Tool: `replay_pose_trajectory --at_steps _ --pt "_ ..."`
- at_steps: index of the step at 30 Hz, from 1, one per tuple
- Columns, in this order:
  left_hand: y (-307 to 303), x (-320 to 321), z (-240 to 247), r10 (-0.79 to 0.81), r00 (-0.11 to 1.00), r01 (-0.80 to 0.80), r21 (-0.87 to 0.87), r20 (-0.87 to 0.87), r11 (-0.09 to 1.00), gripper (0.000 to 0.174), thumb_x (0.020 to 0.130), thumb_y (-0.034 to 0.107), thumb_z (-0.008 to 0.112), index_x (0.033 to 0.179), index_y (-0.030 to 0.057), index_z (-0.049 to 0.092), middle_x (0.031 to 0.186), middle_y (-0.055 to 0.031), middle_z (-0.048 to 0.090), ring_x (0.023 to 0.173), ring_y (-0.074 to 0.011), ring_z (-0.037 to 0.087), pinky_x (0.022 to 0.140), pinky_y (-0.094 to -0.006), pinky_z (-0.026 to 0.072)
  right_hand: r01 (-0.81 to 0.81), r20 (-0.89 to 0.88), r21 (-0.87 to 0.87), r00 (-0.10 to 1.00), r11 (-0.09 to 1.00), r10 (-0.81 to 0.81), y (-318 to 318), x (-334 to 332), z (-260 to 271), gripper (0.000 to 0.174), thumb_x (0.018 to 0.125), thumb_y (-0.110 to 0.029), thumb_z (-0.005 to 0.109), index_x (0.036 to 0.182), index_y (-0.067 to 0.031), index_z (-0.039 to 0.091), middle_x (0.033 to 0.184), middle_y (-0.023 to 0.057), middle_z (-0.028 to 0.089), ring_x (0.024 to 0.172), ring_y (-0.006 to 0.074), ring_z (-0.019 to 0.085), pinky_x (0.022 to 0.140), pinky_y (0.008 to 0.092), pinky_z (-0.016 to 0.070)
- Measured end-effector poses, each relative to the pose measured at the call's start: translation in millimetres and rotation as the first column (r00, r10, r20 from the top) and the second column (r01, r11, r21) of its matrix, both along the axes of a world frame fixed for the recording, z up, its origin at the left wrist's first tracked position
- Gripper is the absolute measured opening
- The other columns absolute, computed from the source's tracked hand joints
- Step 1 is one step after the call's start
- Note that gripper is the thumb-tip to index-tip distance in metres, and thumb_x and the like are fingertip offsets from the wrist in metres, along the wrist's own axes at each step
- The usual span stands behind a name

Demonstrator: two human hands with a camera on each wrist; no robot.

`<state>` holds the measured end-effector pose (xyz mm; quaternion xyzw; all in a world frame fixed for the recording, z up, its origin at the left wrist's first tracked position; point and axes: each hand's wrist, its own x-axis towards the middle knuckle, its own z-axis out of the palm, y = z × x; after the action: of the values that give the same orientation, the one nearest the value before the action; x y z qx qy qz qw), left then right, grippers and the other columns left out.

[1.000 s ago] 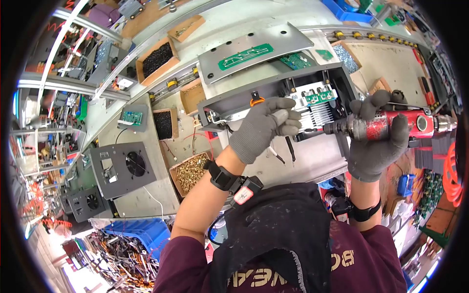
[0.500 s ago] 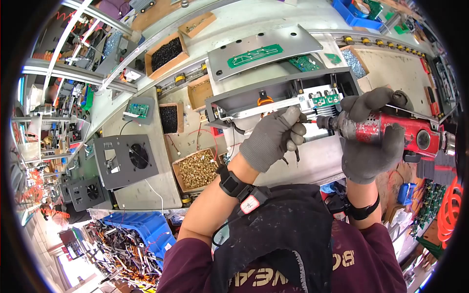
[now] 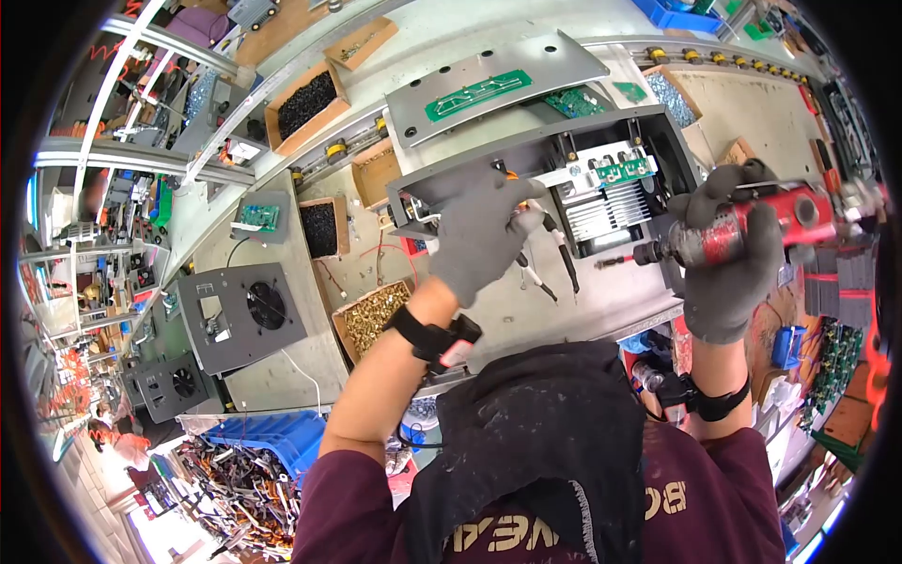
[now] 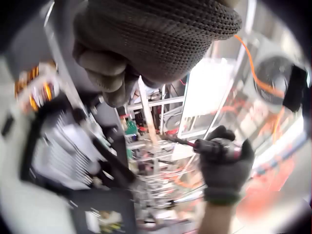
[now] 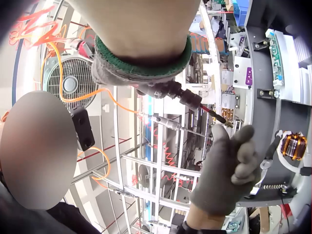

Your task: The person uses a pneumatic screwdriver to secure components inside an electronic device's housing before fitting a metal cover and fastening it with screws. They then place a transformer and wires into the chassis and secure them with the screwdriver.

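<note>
My left hand point(image 3: 484, 230), in a grey glove, hovers over the left part of a dark metal case point(image 3: 526, 148). In the right wrist view its fingers curl in toward the palm and the thumb sticks up; no thing shows between them. My gloved right hand point(image 3: 723, 291) grips a red power screwdriver point(image 3: 799, 221) at the right of the case. Its bit point(image 3: 615, 260) points left, apart from the left hand and in front of the finned heat sink point(image 3: 601, 214). A green circuit board point(image 3: 625, 171) sits above the fins. A copper coil point(image 5: 294, 146) lies inside the case.
Loose cables point(image 3: 567, 258) hang over the case's near side. A metal panel point(image 3: 404, 117) bearing a green board lies behind. Boxes of brass parts point(image 3: 378, 320) and black screws point(image 3: 319, 228) stand left, near a fan panel point(image 3: 211, 329). A coiled orange hose point(image 3: 876, 352) hangs right.
My left hand was near the bit half a second ago and has moved left, away from it. The screwdriver stays in my right hand, now tilted with its bit lower.
</note>
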<state>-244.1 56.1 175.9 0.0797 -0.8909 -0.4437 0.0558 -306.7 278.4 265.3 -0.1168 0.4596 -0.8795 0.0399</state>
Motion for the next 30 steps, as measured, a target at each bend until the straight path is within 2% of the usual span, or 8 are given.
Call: replay_pose_trajectory --at_steps 2,4,11,18,21,23,25,30 --pt "-6 2 9 -0.29 0.942 0.149 -0.565 -0.168 0.811 0.05 0.068 0.025 0.075 0.115 0.0234 0.061 0.11 -0.0076 0.059 0.1 -0.0265 0.053 0.084 -0.0382 0.0412 -0.021 0.126 -0.037 0.992 0.999 0.026 12 -4 -18 0.029 0.091 -0.029 0.047 0.111 -0.0069 0.047 0.094 0.0097 0.059 0.071 0.0182 0.058 0.071 0.0406 0.0531" --pt "0 1 0 -0.318 0.946 0.231 -0.563 -0.061 0.794 0.061 0.059 0.024 0.078 0.116 0.0309 0.06 0.128 -0.0068 0.047 0.115 -0.0308 0.042 0.093 -0.0457 0.0328 -0.045 0.245 -0.087 0.967 0.995 0.065 11 -4 -33 0.027 0.092 -0.029 0.047 0.108 -0.008 0.05 0.092 0.0082 0.061 0.07 0.0169 0.059 0.07 0.0397 0.0533" --pt "12 -10 -14 -0.425 0.892 0.274 -0.564 -0.154 0.779 0.05 0.062 0.026 0.076 0.11 0.032 0.063 0.124 -0.0032 0.051 0.115 -0.0298 0.043 0.095 -0.047 0.0307 0.053 0.42 -0.14 0.908 0.989 0.011 9 1 -54 0.024 0.09 -0.031 0.052 0.102 -0.0098 0.056 0.088 0.0064 0.064 0.067 0.0159 0.059 0.063 0.0311 0.0501" --pt "23 -19 -23 -0.463 0.874 0.312 -0.556 -0.151 0.771 0.028 0.063 0.017 0.07 0.089 0.026 0.067 0.099 0.0015 0.059 0.103 -0.0237 0.051 0.09 -0.0416 0.0367 0.023 0.426 -0.05 0.905 0.998 0.0 12 -1 -48 0.02 0.091 -0.028 0.05 0.101 -0.0107 0.052 0.086 0.0043 0.061 0.067 0.0136 0.059 0.07 0.0388 0.0535" --pt "30 -32 -28 -0.477 0.873 0.367 -0.511 -0.099 0.778 0.022 0.062 0.013 0.069 0.082 0.0221 0.065 0.084 0.0019 0.058 0.09 -0.0211 0.054 0.082 -0.0391 0.0414 -0.019 0.236 0.224 0.971 0.974 -0.035 11 -4 -43 0.028 0.087 -0.025 0.055 0.109 -0.0077 0.052 0.086 0.0055 0.06 0.066 0.0145 0.056 0.069 0.0356 0.0517" --pt "31 -44 -33 -0.451 0.881 0.348 -0.451 -0.144 0.822 0.02 0.061 0.009 0.066 0.079 0.0187 0.064 0.075 -0.0005 0.056 0.078 -0.0227 0.055 0.068 -0.0383 0.0453 0.011 0.159 0.268 0.986 0.963 -0.055 11 -11 -39 0.025 0.086 -0.02 0.055 0.107 -0.0063 0.052 0.088 0.0062 0.06 0.069 0.0144 0.057 0.067 0.034 0.0527" --pt "37 -48 -39 -0.38 0.898 0.266 -0.417 -0.219 0.869 0.019 0.062 0.009 0.066 0.079 0.0173 0.063 0.074 -0.0011 0.056 0.077 -0.0232 0.054 0.066 -0.0372 0.0457 0.013 0.07 0.323 0.997 0.946 -0.037 12 -21 -31 0.028 0.083 -0.009 0.058 0.11 -0.0053 0.052 0.092 0.0068 0.06 0.074 0.0154 0.059 0.061 0.0288 0.052" --pt "47 -55 -47 -0.136 0.913 0.064 -0.193 -0.384 0.979 0.018 0.063 0.006 0.067 0.079 0.0117 0.063 0.073 -0.0034 0.055 0.074 -0.0244 0.054 0.061 -0.0361 0.0461 0.105 -0.069 0.316 0.994 0.943 -0.087 -3 -53 -34 0.034 0.083 -0.012 0.058 0.116 -0.0085 0.049 0.094 0.0065 0.059 0.074 0.0156 0.06 0.059 0.0266 0.0494"
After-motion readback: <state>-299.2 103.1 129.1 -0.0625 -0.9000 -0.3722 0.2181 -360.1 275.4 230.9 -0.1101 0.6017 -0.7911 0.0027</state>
